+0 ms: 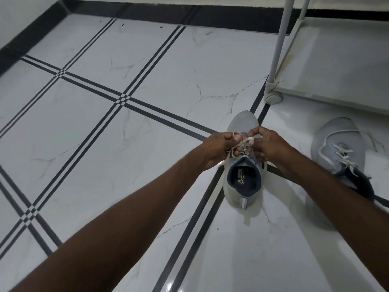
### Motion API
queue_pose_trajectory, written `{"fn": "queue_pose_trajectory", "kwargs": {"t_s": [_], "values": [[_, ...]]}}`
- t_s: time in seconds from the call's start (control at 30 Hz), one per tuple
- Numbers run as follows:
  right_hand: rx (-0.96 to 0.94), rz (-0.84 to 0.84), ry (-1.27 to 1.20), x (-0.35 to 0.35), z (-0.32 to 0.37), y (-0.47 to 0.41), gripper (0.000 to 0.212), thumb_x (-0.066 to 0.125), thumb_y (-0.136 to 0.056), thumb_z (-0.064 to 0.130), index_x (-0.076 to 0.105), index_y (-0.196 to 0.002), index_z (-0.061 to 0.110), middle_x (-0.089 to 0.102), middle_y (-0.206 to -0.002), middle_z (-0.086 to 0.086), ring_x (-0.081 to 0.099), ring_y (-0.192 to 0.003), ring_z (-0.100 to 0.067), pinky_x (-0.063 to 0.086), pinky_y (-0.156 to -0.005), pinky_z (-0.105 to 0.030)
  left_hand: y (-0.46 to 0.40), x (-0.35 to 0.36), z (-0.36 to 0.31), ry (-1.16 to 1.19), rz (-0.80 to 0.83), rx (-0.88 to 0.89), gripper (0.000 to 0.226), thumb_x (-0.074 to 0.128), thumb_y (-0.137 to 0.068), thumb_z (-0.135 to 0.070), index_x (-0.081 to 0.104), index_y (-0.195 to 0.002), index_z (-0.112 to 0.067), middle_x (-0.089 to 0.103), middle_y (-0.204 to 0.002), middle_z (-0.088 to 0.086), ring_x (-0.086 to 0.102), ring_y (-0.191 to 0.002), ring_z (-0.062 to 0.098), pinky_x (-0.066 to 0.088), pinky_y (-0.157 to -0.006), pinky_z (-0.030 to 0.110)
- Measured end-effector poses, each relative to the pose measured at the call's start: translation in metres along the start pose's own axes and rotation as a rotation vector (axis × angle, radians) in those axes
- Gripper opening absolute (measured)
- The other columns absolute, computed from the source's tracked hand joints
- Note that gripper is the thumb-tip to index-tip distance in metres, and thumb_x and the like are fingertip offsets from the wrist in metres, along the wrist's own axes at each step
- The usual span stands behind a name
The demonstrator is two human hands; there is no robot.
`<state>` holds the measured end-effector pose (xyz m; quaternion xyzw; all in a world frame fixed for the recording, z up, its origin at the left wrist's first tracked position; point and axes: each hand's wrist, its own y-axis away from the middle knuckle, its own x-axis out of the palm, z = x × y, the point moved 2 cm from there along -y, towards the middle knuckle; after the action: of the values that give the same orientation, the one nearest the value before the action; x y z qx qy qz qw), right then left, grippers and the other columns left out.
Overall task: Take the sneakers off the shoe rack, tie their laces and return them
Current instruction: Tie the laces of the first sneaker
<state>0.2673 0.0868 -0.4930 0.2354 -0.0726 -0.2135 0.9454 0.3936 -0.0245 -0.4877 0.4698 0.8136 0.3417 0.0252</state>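
Observation:
A light grey sneaker [242, 186] with a dark blue lining stands on the floor, toe pointing away from me. Its white laces [246, 141] are pulled up over the tongue. My left hand [221, 147] pinches a lace loop on the left side. My right hand [271, 144] grips the lace on the right, and the two hands nearly touch above the shoe. The second grey sneaker [339, 148] lies to the right on the floor, its laces loose and spread out. The white shoe rack [328, 66] stands at the upper right.
The floor is glossy white marble tile with dark double stripes [117, 102]. A black skirting band [168, 11] runs along the far wall. The rack's post ends in a round foot [273, 98] just beyond the sneaker's toe.

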Motion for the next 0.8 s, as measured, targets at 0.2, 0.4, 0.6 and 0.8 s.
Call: {"fn": "queue_pose_trajectory", "kwargs": {"t_s": [0.2,0.4,0.6,0.8], "values": [[0.093,-0.001,-0.017,0.001,-0.002,-0.007,0.014,0.046,-0.093,0.000,0.055,-0.090,0.010,0.048,-0.040,0.004,0.026,-0.031,-0.006,0.022,-0.034,-0.017,0.004,-0.002,-0.017,-0.368,0.037,0.157,0.017,0.067,-0.089,-0.008,0.073,-0.104,-0.002,0.071,-0.088,0.012,0.059,-0.074,0.015,0.052,-0.068,0.022],[0.103,0.022,0.013,-0.003,-0.001,-0.008,0.011,0.049,-0.091,0.000,0.057,-0.096,0.006,0.050,-0.042,0.002,0.027,-0.031,-0.005,0.023,-0.034,-0.017,0.004,0.008,-0.028,-0.787,0.012,0.285,0.025,0.078,-0.080,-0.011,0.074,-0.105,-0.011,0.075,-0.088,0.015,0.068,-0.073,0.023,0.056,-0.066,0.022],[0.145,0.066,0.042,-0.004,0.003,-0.006,0.021,0.043,-0.084,0.003,0.064,-0.087,0.002,0.057,-0.054,-0.010,0.024,-0.032,-0.011,0.019,-0.040,-0.021,0.013,0.026,-0.016,-1.355,-0.313,0.663,0.012,0.067,-0.084,-0.018,0.066,-0.095,-0.016,0.071,-0.086,0.001,0.064,-0.071,0.019,0.054,-0.064,0.036],[0.143,0.000,0.128,-0.009,0.002,-0.003,0.011,0.062,-0.087,0.012,0.072,-0.089,0.011,0.051,-0.061,-0.002,0.035,-0.045,-0.011,0.027,-0.043,-0.024,0.015,0.029,-0.006,-1.245,-0.423,0.757,0.020,0.069,-0.084,-0.020,0.069,-0.105,-0.020,0.068,-0.092,0.000,0.066,-0.074,0.020,0.052,-0.060,0.034]]}}
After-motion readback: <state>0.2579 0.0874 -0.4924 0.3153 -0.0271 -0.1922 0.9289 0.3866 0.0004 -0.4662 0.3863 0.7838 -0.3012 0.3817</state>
